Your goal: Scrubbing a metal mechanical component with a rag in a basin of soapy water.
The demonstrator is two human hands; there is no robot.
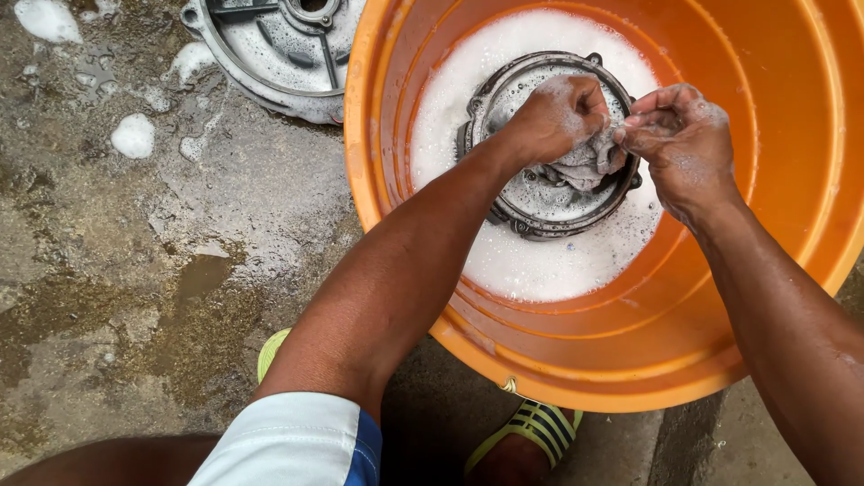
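The left hand [553,117] clenches a grey wet rag [580,166], pressing it inside the round ribbed metal cover [540,202]. The right hand [679,135] grasps the cover's rim, in the foamy orange plastic basin [396,135].

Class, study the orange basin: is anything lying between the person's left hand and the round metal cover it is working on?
Yes. A wet grey cloth lies between the left hand and the round metal cover; soapy foam coats it too. The right hand touches the cloth's edge.
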